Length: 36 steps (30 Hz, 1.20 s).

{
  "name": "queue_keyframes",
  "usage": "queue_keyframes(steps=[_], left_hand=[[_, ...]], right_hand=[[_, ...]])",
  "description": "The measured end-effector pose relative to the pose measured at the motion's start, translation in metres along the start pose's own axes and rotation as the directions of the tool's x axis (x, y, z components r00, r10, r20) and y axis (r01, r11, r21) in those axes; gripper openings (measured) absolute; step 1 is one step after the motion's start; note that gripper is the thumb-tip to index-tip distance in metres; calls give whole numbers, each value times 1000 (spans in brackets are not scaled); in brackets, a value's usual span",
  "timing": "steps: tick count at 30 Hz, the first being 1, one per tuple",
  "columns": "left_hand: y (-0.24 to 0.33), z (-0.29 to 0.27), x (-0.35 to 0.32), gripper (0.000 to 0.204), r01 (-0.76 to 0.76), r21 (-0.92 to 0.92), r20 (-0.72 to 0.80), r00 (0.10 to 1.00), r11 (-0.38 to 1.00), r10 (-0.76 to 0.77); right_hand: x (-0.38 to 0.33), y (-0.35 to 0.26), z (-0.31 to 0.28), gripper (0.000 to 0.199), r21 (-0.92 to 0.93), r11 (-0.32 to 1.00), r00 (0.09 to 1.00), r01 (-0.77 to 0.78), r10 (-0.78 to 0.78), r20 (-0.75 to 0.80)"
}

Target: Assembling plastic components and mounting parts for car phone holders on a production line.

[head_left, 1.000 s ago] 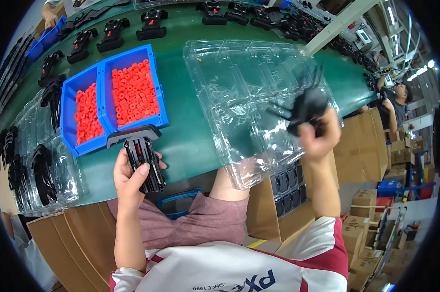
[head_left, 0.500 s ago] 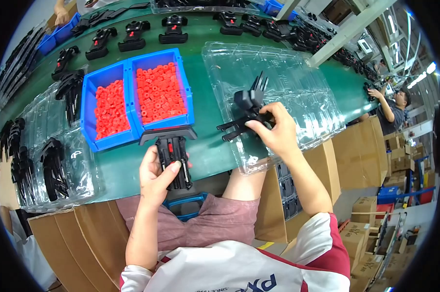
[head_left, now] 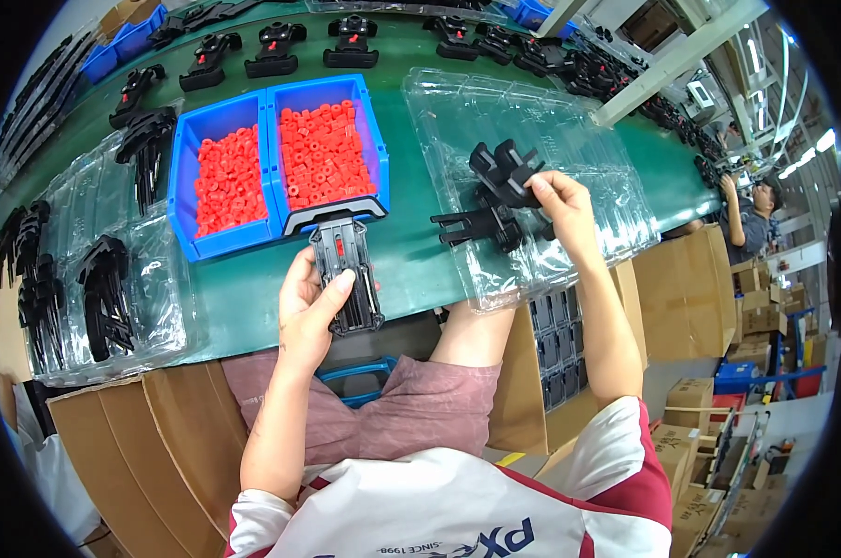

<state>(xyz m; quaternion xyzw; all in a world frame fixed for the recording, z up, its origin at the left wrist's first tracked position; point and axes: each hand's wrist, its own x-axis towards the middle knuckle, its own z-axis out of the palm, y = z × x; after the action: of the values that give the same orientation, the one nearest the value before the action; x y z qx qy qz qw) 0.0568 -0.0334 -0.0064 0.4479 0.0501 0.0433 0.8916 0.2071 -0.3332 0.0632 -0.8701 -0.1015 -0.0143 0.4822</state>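
My left hand (head_left: 311, 302) is closed around a black plastic holder assembly (head_left: 344, 270), a ribbed body with a wide curved bar across its far end and a small red piece in its middle. The bar overlaps the near edge of the right blue bin (head_left: 376, 139), which is full of small red plastic pieces. Over a clear plastic tray (head_left: 607, 177), my right hand (head_left: 566, 206) pinches a black forked plastic part (head_left: 506, 175) between thumb and fingers. Just below it, other black pronged parts (head_left: 481, 225) lie on the tray, partly overlapped by the pinched one.
A second blue bin (head_left: 180, 186) of red pieces adjoins the first. Another clear tray (head_left: 165, 316) with black parts lies at left. Black assemblies (head_left: 351, 42) line the green table's far side. Open cardboard boxes (head_left: 113, 446) stand at the near edge; another person (head_left: 751, 209) works at far right.
My right hand has risen slightly to the right, lifting one black part from the others. My left hand has moved a little right and away with the holder assembly, while the view has shifted.
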Motion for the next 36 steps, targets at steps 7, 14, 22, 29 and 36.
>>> queue_keyframes(steps=[7,14,22,29,36], left_hand=[[-4,-3,-2,47,-26,25,19,999,999,26],[-11,-13,-1,59,-75,-41,98,992,996,78],[16,4,-8,66,114,-284,122,989,952,-82],[17,6,-11,66,45,-87,129,991,995,-34],[10,19,-14,65,-46,16,159,986,999,43]], right_hand=[[6,-1,-16,16,106,988,992,-113,106,67],[-41,-46,18,15,19,946,946,323,-322,-44],[-111,-62,88,19,205,827,769,524,-563,302],[-113,-65,90,18,193,805,752,561,-593,288],[-113,-65,87,19,185,792,742,582,-610,277]])
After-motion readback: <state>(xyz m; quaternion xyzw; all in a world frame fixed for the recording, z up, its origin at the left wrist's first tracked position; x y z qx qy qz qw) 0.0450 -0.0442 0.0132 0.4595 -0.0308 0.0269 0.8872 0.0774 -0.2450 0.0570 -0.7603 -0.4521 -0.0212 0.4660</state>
